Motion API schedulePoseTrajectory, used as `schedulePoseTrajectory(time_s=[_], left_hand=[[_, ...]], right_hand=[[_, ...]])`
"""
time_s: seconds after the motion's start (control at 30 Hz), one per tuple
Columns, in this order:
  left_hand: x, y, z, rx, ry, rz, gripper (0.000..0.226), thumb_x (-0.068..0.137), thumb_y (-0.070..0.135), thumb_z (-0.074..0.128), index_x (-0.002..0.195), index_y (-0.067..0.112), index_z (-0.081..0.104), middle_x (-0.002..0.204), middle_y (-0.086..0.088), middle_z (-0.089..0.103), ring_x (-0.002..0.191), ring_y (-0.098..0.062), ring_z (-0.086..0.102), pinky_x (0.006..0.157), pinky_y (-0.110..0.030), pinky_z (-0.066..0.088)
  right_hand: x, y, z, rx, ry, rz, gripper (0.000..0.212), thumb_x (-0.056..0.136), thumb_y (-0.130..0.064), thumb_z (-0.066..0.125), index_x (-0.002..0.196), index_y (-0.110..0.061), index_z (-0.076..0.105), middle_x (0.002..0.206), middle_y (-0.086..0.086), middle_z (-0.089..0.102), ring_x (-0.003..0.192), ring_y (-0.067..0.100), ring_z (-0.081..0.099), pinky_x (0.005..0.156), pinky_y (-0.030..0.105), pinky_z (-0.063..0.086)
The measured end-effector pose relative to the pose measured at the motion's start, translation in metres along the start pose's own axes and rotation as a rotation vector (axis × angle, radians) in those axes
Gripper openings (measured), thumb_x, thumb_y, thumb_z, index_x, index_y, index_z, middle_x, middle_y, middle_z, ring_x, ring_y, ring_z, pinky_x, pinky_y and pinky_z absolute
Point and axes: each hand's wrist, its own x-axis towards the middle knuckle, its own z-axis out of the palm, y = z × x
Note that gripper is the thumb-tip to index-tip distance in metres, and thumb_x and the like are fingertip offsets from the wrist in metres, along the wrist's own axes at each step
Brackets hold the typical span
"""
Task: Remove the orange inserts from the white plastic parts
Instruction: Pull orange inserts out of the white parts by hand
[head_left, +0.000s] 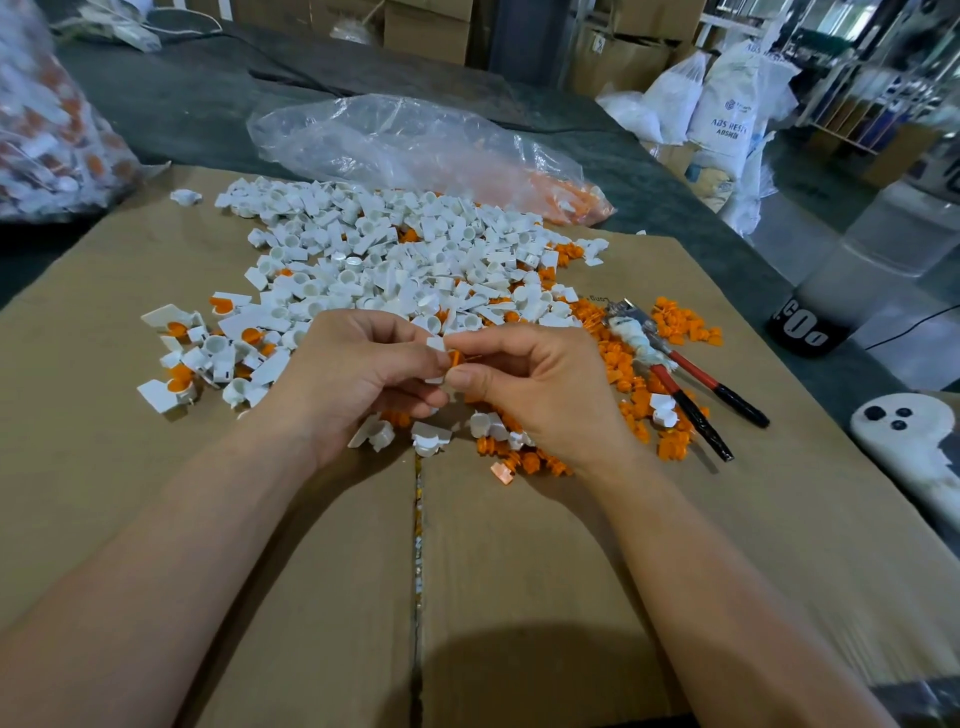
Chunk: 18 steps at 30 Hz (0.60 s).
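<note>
A flattened cardboard sheet (156, 519) is carrying the work, mid-sheet. The left hand (353, 374) is gripping a white plastic part (435, 344) while the right hand (540, 384) is pinching its orange insert (455, 358). Pulling straight out, part held steady, should free it cleanly.

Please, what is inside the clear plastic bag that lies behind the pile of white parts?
Inside the crumpled clear plastic bag, loose orange plastic inserts gather at its right end. Folds and glare hide whatever lies in the rest.
</note>
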Motion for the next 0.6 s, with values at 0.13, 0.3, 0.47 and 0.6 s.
schedulePoseTrajectory(time_s=[0.13,0.3,0.47,0.6], left_hand=[[0.0005,-0.0009,-0.0007,0.000,0.000,-0.007,0.013,0.073,-0.006,0.066,0.066,0.002,0.059,0.051,-0.010,0.063,0.046,-0.015,0.063,0.041,-0.017,0.048],[0.0007,-0.0026,-0.0006,0.008,0.005,-0.004,0.010,0.072,-0.004,0.067,0.068,0.001,0.060,0.052,-0.010,0.063,0.047,-0.016,0.064,0.042,-0.018,0.048],[-0.0013,-0.0030,0.0014,-0.003,0.010,0.046,0.008,0.072,-0.004,0.066,0.074,0.003,0.064,0.055,-0.009,0.065,0.048,-0.016,0.064,0.044,-0.018,0.050],[-0.0012,-0.0029,0.0013,-0.015,0.016,0.055,0.010,0.066,0.001,0.069,0.073,0.003,0.062,0.054,-0.008,0.064,0.048,-0.016,0.064,0.045,-0.019,0.050]], right_hand=[[-0.0003,0.0003,-0.0015,-0.017,-0.009,-0.011,0.036,0.075,0.003,0.069,0.107,-0.010,0.061,0.088,0.001,0.067,0.082,0.009,0.066,0.079,0.027,0.056],[-0.0010,0.0008,-0.0027,-0.031,-0.018,-0.013,0.036,0.075,0.003,0.069,0.108,-0.008,0.059,0.089,0.001,0.067,0.083,0.008,0.066,0.079,0.026,0.055],[-0.0008,0.0001,-0.0029,-0.029,-0.011,-0.011,0.036,0.075,0.004,0.068,0.109,-0.006,0.060,0.088,0.000,0.067,0.082,0.006,0.065,0.079,0.022,0.054],[-0.0003,-0.0008,-0.0031,-0.045,-0.006,-0.027,0.037,0.076,0.003,0.069,0.109,-0.010,0.059,0.085,-0.003,0.067,0.083,0.009,0.066,0.080,0.028,0.055]])
